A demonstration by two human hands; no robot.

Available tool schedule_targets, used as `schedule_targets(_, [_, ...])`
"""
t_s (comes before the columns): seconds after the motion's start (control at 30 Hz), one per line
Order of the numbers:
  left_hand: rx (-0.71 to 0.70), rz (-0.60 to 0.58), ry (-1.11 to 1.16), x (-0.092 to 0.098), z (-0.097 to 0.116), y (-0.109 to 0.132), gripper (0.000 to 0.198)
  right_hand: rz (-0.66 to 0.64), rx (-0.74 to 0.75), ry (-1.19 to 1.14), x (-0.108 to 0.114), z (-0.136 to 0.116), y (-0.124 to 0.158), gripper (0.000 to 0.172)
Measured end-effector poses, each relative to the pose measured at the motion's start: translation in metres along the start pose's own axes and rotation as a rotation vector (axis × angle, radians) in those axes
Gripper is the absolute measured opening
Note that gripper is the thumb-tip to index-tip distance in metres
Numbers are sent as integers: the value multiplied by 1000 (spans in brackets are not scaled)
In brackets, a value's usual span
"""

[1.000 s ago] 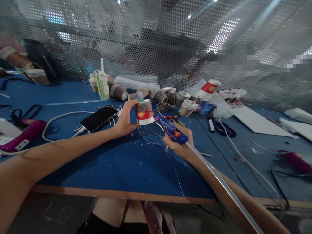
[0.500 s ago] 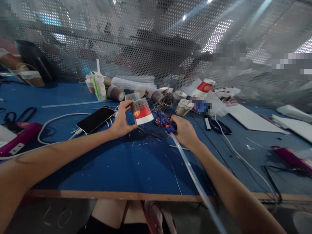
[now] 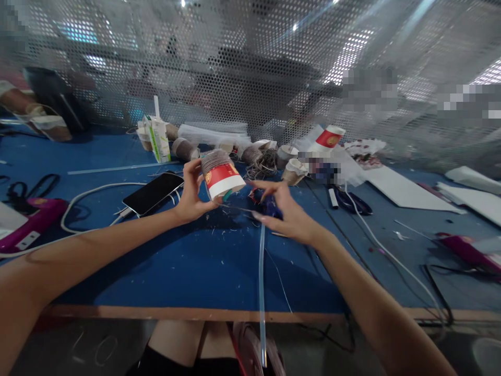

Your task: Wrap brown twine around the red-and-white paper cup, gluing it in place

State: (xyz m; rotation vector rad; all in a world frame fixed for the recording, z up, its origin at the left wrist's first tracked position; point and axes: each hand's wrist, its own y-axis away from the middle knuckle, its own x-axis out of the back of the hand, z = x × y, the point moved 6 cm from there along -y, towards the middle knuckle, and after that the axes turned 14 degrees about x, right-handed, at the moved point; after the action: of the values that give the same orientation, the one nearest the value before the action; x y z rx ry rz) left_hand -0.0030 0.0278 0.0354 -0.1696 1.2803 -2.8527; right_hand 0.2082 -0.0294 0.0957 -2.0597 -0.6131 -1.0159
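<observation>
My left hand (image 3: 191,194) is closed round a red and white paper cup (image 3: 221,177) whose upper half is wrapped in brown twine; it holds the cup tilted above the blue table (image 3: 164,271). My right hand (image 3: 287,216) hovers just right of the cup with its fingers stretched out and nothing gripped. Under its fingers lies a blue glue gun (image 3: 269,207) on the table. A long clear glue stick (image 3: 261,292) runs from the gun back past the table's front edge. A thin strand of twine stretches between the cup and my right hand.
A black phone (image 3: 153,191) on a white cable lies left of the cup. Behind are a drink carton (image 3: 160,140), several twine-wrapped cups (image 3: 291,172) and a twine tangle. Scissors (image 3: 354,203) lie to the right, a pink glue gun (image 3: 33,222) far left. A perforated metal screen (image 3: 250,78) closes the back.
My right hand lowered the blue glue gun onto the table and opened its fingers over it. My left hand lifted and tilted the cup a little to the left.
</observation>
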Motion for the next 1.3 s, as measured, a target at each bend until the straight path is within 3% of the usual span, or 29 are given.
schedule_targets(0.1, [2,19,-21,3,-3,-2,89,-112,-75,-144,-30,-14,-6,34])
schedule_targets(0.17, [26,31,-30,5,-9,-3,87,-121,-100,-245,-37,-20,-6,33])
schedule_targets(0.33, [117,63,-1,7,-23,-5,82,84,-78,-686,-17,-33,-3,41])
schedule_targets(0.4, [161,40,15,6,-26,-4,83,232,-88,-737,-4,-29,-2,43])
schedule_targets(0.53, [176,-89,-25,0,-20,-3,82,552,-144,-597,18,-4,3,47])
schedule_targets(0.67, [171,-237,-17,-5,-11,-3,74,707,-181,-469,27,25,9,44])
schedule_targets(0.77, [195,-292,46,-5,-9,-3,71,657,-222,-328,24,35,11,35])
schedule_targets(0.9, [232,-332,172,-4,-15,-4,74,400,-256,119,17,27,7,23])
schedule_targets(1.0, [252,-307,258,-1,-26,-7,73,268,-362,424,17,23,7,19])
schedule_targets(1.1, [261,-275,277,1,-36,-8,72,303,-391,591,25,19,10,15])
schedule_targets(1.3, [236,-221,59,1,-25,-8,72,500,-131,643,30,3,18,9])
